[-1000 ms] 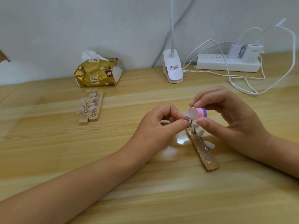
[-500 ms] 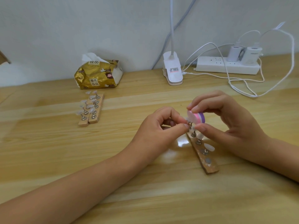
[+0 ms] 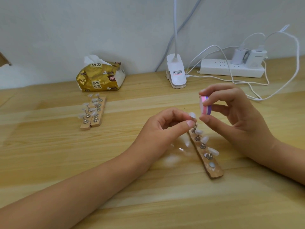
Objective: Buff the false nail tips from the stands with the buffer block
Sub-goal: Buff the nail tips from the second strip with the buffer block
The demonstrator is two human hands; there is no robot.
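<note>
My left hand (image 3: 166, 129) pinches a small metal stand holder topped with a translucent false nail tip (image 3: 192, 115), lifted above the near wooden stand strip (image 3: 212, 167). My right hand (image 3: 237, 116) grips the pink-and-purple buffer block (image 3: 205, 105) between thumb and fingers, just right of the nail tip and slightly apart from it. Several more nail tips on metal pegs sit along the strip below; one peg spot near its front end is bare.
Two more wooden stands with nail tips (image 3: 93, 111) lie at the left. A gold tissue pack (image 3: 99, 78), a white clip lamp base (image 3: 176, 75) and a power strip (image 3: 231, 68) with cables (image 3: 247, 86) line the wall.
Both hands rose a little above the strip. The buffer block has drawn back up and to the right off the nail tip, leaving the tip exposed.
</note>
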